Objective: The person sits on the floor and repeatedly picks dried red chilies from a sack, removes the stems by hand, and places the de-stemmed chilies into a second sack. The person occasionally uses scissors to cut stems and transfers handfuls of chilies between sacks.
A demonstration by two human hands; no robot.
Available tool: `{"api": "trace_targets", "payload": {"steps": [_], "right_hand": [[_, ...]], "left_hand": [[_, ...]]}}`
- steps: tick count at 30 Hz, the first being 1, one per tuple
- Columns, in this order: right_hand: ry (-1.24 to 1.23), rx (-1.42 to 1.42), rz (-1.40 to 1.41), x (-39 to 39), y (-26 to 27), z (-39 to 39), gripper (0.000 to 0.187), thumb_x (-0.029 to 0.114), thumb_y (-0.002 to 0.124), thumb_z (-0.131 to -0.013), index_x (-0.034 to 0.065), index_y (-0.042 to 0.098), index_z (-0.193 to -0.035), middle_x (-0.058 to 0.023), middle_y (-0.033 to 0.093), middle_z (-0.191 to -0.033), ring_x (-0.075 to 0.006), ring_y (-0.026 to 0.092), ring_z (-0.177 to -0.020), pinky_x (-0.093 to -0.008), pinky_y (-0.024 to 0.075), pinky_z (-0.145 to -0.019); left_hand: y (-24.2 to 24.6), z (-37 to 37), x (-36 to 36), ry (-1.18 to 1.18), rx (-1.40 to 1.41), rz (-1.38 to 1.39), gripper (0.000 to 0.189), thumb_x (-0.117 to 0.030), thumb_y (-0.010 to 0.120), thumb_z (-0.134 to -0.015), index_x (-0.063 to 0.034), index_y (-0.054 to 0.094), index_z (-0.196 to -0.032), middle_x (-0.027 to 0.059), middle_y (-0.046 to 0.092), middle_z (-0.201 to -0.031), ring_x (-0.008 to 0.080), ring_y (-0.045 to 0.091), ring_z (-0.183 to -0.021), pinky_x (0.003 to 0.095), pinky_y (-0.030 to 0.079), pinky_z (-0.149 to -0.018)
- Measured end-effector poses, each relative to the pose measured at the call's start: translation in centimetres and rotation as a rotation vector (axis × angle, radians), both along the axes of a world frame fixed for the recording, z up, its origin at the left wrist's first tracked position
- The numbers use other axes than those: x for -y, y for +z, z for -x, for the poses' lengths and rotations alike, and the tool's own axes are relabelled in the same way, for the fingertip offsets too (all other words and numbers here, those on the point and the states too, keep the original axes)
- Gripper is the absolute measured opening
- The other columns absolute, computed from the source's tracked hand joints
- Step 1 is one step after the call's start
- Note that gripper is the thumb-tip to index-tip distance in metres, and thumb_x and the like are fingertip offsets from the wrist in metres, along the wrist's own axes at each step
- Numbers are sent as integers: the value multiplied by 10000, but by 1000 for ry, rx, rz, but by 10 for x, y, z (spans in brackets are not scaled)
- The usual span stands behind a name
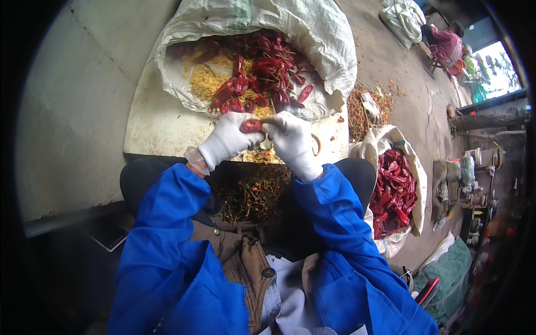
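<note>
A dried red chili pepper (251, 126) is gripped by my left hand (226, 136), which wears a white knit glove. My right hand (292, 138), gloved the same way, pinches the chili's right end; its fingers cover whatever stem is there. Both hands meet above the front edge of a pale, worn board (163, 136). Just beyond them lies the mouth of a white woven sack (331, 50), spread open on the board. Inside it, dried red chilies (272, 67) lie heaped beside loose yellow seeds (209, 81). A small ring-shaped thing (316, 144) rests near my right wrist.
Stems and scraps (255, 197) fill the space between my knees. At my right stands an open sack (421, 184) of red chilies. A white glove (370, 108) lies on a stem pile (358, 121). A person (446, 46) sits farther off. A wall (79, 104) borders the left.
</note>
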State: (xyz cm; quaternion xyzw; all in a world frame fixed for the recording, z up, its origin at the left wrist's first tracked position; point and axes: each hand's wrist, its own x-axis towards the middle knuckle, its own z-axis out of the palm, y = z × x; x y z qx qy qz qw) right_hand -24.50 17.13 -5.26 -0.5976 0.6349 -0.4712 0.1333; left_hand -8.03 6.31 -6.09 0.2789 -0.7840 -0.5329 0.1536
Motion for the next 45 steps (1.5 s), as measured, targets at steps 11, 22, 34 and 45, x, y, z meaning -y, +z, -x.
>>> {"api": "trace_targets", "payload": {"steps": [11,22,34,45], "right_hand": [[119,-53,-209,-4,-1,-10,94,97,772,-847,40,779,-923,-167,708,-820,-332,692,-725,-402,537,-672],[-252,-283,-268,64,-63,21,319,204,770,-875,56,751,-1158,-134,750,-1098,-292,741,-954,-376,580,-869],[-235,259,-167,79,-66,36,202,63,743,-909,19,762,-1105,-94,784,-1000,-171,737,-881,-299,578,-816],[11,859,38,40,4,-9,256,-46,713,-935,4,741,-1184,-44,764,-1081,-96,692,-956,-235,556,-885]], "left_hand": [[0,-38,33,-141,672,549,268,-223,721,-810,-168,752,-1070,122,752,-1017,350,717,-966,444,574,-837],[23,-43,39,181,433,633,328,-381,728,-878,-150,738,-1112,113,750,-1046,319,712,-974,439,572,-870],[14,-42,47,317,293,434,345,-348,773,-847,-114,738,-1098,153,757,-936,334,729,-897,437,586,-811],[15,-23,28,386,-500,-598,244,-1,739,-934,49,702,-1169,110,762,-1011,187,751,-872,313,627,-789]]}}
